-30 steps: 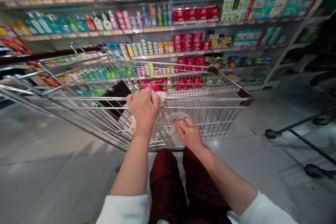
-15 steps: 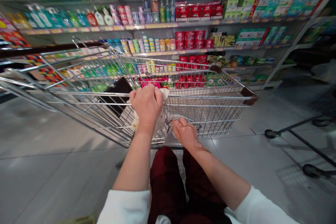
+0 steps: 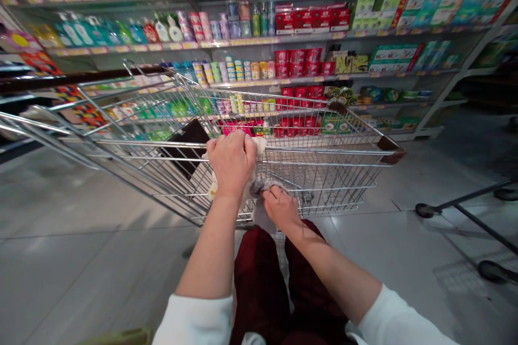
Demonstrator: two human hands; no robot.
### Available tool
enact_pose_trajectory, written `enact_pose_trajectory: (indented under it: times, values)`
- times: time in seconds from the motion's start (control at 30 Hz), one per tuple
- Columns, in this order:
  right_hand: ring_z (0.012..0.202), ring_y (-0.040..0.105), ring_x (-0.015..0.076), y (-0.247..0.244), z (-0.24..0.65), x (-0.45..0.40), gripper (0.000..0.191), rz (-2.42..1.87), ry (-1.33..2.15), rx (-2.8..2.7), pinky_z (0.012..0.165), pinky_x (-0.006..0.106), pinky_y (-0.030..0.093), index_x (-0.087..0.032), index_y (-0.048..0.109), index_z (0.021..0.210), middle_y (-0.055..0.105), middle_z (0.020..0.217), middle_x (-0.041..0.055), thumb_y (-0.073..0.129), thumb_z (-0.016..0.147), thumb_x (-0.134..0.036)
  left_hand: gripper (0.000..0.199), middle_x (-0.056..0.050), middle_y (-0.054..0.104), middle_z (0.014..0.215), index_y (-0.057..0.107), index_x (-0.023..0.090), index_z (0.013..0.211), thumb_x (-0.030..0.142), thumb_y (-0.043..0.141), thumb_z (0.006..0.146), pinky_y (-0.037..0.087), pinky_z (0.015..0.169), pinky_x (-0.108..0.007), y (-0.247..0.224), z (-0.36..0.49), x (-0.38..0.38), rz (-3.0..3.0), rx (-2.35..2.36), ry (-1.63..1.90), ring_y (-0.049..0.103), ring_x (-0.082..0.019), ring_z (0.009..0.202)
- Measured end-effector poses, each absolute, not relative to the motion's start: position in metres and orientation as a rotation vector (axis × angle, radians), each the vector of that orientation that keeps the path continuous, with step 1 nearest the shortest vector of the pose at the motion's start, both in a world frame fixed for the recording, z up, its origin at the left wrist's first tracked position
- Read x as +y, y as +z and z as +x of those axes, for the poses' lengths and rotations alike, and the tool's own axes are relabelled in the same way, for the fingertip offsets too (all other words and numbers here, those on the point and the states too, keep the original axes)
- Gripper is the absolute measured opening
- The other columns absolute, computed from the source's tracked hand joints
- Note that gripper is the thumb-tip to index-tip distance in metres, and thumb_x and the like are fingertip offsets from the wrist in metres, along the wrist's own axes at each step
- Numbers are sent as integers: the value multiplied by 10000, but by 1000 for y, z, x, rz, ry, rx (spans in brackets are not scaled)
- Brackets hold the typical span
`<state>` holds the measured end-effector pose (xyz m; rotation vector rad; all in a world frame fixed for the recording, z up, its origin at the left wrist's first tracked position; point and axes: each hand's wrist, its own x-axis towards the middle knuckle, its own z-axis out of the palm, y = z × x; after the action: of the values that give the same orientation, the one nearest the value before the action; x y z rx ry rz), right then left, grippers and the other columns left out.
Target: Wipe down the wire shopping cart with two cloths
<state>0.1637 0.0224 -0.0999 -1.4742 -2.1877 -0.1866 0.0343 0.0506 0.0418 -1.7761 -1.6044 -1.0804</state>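
Note:
A wire shopping cart (image 3: 335,172) stands sideways in front of me. My left hand (image 3: 232,161) is closed over its top side rail, with a pale spotted cloth (image 3: 259,144) bunched under the palm and hanging inside the wires. Lower and to the right, my right hand (image 3: 280,206) pinches a greyish cloth (image 3: 263,215) against the cart's side wires. Fingers of the right hand are bent, and the tips are partly hidden by the cloth. A dark flat panel (image 3: 186,145) is in the cart, left of my left hand.
Shelves (image 3: 243,40) of bottles, tubs and red boxes run behind the cart. At the right is another wheeled frame (image 3: 457,205) with black wheels. My knees (image 3: 257,259) are just below the cart's near side.
The whole view has shifted slightly, so shelves and cart sit a little further right. My left hand keeps its grip; my right hand has moved slightly with the grey cloth, which shows more.

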Motion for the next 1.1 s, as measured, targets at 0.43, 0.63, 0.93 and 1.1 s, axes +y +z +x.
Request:
enact_pose_trajectory:
  times: [0.43,0.63,0.93,1.1]
  values:
    - [861,586,190,41,183,37,245,-1324,-429,-1651,740,296,389,-233,698,963,690,896,47,458,922,-257,295,-48,626,715,546,215,734,288,366,956,279,779,-380,38,38,53,-1680,-1571,-1111,530,-215,756]
    - [670,540,136,44,187,53,398,-1427,-514,-1864,576,296,195,-204,635,780,688,766,18,339,994,-364,335,-53,613,714,558,211,758,309,329,982,294,791,-372,37,35,54,-1743,-1523,-1090,534,-213,764]
    - [672,532,140,40,222,55,372,-1292,-570,-1952,584,296,201,-197,620,752,674,740,26,356,971,-339,360,-19,506,652,504,214,724,315,287,994,343,856,-376,53,-47,42,-1510,-1660,-1025,499,-198,706]
    - [674,539,145,43,237,63,382,-1308,-523,-1991,574,298,185,-192,643,788,682,766,38,344,964,-353,333,1,438,611,458,219,695,319,312,977,323,774,-363,65,-56,41,-1573,-1737,-929,487,-185,665]
